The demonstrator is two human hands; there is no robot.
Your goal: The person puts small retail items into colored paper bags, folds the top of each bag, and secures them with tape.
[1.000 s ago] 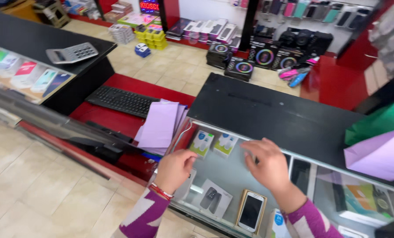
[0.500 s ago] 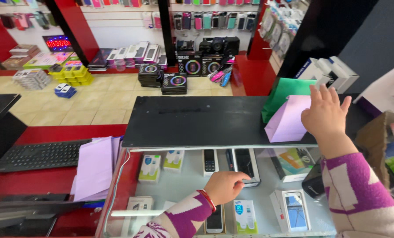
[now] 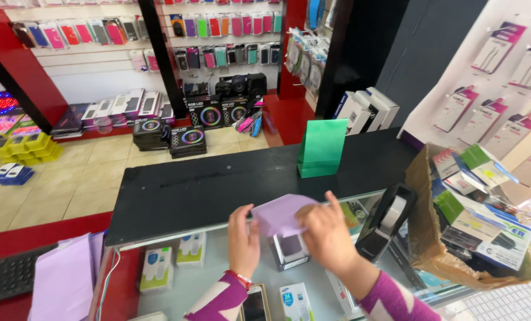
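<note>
over the glass counter (image 3: 218,279), left to right: a stack of lilac paper (image 3: 63,279) at the far left, then the left hand (image 3: 244,241) pinching the edge of a lilac paper bag (image 3: 280,214), the right hand (image 3: 328,235) clamped on its other side, a green bag (image 3: 322,148) upright behind, a black tape dispenser (image 3: 387,220) just beside.

Purple-and-white patterned sleeves (image 3: 396,297) (both arms), perhaps a red bracelet (image 3: 240,277) on the left wrist.

Green paper bag (image 3: 322,147), tape dispenser (image 3: 386,221), keyboard (image 3: 7,276).
</note>
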